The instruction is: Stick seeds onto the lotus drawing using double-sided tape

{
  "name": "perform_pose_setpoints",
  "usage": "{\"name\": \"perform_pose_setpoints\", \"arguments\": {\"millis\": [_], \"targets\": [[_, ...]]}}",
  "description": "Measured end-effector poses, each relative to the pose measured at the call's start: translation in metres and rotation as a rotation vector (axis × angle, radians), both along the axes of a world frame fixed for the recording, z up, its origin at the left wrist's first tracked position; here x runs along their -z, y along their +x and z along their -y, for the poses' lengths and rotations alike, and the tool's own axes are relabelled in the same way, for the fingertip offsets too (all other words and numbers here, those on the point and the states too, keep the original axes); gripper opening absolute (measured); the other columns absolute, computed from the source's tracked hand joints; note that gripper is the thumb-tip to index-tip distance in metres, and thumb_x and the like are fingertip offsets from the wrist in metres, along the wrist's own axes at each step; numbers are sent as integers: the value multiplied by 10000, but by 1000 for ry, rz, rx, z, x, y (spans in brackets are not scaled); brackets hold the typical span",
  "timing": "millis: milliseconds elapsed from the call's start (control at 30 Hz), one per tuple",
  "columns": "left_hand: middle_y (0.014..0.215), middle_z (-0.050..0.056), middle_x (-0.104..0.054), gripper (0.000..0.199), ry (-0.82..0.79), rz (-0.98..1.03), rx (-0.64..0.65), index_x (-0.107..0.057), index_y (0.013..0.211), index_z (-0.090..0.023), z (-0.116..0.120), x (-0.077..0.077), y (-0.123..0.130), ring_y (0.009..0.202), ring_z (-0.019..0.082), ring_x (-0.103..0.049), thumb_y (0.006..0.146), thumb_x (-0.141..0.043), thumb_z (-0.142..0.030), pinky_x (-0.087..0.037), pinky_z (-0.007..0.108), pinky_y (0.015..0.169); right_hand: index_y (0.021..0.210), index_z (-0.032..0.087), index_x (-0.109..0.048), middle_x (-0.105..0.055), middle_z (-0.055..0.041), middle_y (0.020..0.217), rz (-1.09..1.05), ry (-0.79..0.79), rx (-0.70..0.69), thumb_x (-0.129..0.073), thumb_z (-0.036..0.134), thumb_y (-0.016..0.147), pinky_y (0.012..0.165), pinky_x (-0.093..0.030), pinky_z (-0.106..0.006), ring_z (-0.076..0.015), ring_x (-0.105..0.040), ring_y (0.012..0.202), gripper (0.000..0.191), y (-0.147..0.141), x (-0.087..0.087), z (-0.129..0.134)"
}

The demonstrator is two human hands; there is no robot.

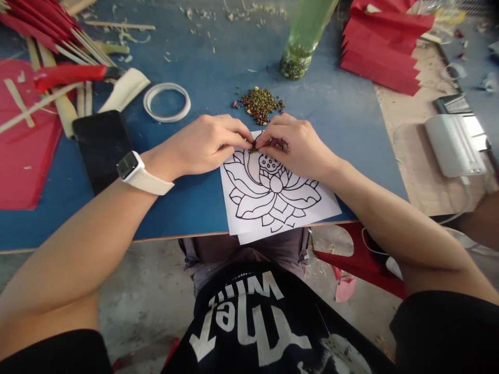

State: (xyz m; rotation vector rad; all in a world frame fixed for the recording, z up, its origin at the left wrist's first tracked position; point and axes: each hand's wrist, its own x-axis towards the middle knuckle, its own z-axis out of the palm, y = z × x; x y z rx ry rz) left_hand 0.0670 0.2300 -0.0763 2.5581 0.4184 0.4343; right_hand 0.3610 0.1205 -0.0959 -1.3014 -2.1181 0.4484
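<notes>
A white paper sheet (255, 210) with a black-outlined lotus drawing lies at the table's front edge, over another sheet. A few green mung beans (253, 147) sit near the drawing's top, between the fingertips of my two hands. From the left, my left hand (206, 143) reaches in with its fingers pressed together at these beans; a white watch is on its wrist. My right hand (298, 143) pinches at the same spot, its curled fingers partly covering the lotus. Just behind the hands is a small pile of mixed green and dark red beans (260, 104).
A tape roll (148, 106), black phone (103, 148) and red-handled knife (70, 77) lie left, near wood strips and red paper (23, 171). Behind the beans stands a green-tinted bottle (296, 59). Folded red paper (384, 47) and a white power bank (454, 145) are right.
</notes>
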Motion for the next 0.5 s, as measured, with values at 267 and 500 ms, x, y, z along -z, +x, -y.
{"name": "perform_pose_setpoints", "arguments": {"millis": [267,500], "targets": [[1569,31,-957,541,54,-30,42,-1024,1393,-311,2,-6,0,1474,302,-891,1199,-525,-237,-698,498,1365,1128,293,-961,-877,-91,1149,-46,-32,86,-880,341,1152,1036,-718,-533,-288,-793,967,97,-2,-9,7],[1547,56,-962,544,89,-4,73,-1027,1381,-279,1,-5,1,1445,320,-904,1194,-521,-209,-712,512,1314,1049,280,-934,-871,-88,1081,-81,-64,111,-1004,379,1080,973,-732,-499,-272,-778,917,124,-4,-8,5]]}}
